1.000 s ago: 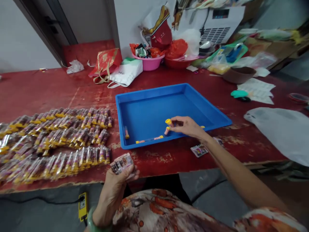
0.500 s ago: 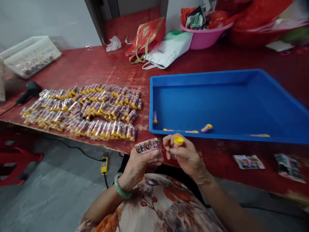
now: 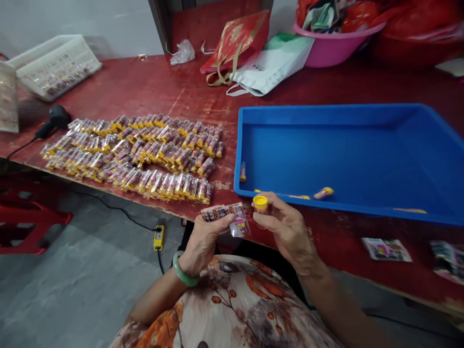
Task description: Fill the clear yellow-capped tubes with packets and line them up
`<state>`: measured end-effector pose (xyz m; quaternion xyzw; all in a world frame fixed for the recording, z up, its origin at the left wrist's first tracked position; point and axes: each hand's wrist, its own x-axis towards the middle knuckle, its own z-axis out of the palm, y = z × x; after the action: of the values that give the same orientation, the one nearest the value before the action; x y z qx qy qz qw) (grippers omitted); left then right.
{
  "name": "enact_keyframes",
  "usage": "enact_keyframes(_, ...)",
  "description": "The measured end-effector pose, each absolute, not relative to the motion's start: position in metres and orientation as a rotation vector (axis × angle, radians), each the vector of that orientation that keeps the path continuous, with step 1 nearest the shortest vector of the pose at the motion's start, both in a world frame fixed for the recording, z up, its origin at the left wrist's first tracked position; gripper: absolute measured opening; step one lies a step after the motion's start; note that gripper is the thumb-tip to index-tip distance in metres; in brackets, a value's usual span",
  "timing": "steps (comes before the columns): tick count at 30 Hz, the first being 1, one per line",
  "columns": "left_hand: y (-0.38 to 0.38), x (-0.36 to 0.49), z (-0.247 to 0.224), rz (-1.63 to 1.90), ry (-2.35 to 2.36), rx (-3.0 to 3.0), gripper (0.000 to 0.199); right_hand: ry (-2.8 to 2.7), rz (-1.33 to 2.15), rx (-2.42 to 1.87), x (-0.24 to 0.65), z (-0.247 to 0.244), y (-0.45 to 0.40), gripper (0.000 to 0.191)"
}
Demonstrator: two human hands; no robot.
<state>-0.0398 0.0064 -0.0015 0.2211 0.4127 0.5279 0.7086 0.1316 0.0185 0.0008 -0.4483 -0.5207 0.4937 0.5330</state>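
Note:
My left hand (image 3: 205, 238) is closed on several small printed plastic packets (image 3: 239, 223), fanned out, with the thumb pressed on top. Facing it, my right hand (image 3: 290, 232) pinches a small tube with a yellow cap (image 3: 260, 203) between thumb and fingers. The tube's lower part is mostly hidden by the fingers. Left of both hands, rows of wrapped yellow-capped tubes (image 3: 170, 186) lie on the red table (image 3: 203, 111). Beyond the right hand stands a blue tray (image 3: 326, 116), holding a few yellow-ended tubes (image 3: 324, 193) near its front and left walls.
Two printed packets lie at the right front, one a flat packet (image 3: 386, 249). Behind are a red bag (image 3: 241, 41), a white bag (image 3: 275, 63) and a pink basin (image 3: 333, 48). A white basket (image 3: 58, 70) and a black scanner-like device (image 3: 58, 116) sit left.
The packets in my left hand have spread apart, one now showing at the right. My right hand still holds the yellow-capped tube, close by. The whole view has shifted slightly.

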Motion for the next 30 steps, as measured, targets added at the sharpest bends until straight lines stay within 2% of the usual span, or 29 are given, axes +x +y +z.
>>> enact_keyframes(6,0.006,-0.036,-0.004,1.245,0.899,0.43,0.028,-1.096,1.313,-1.031,0.143,0.003,-0.015,0.04)
enact_keyframes(12,0.006,-0.031,0.0,1.242,0.828,0.341,0.03,-1.076,1.178,-0.941,0.134,-0.002,-0.034,0.023)
enact_keyframes(22,-0.001,-0.023,0.005,1.159,0.88,0.279,0.031,-1.117,0.866,-0.935,0.122,-0.013,-0.035,0.028)
enact_keyframes(30,-0.002,-0.023,0.004,1.208,0.866,0.311,0.031,-1.151,0.802,-0.923,0.119,-0.016,-0.035,0.029)
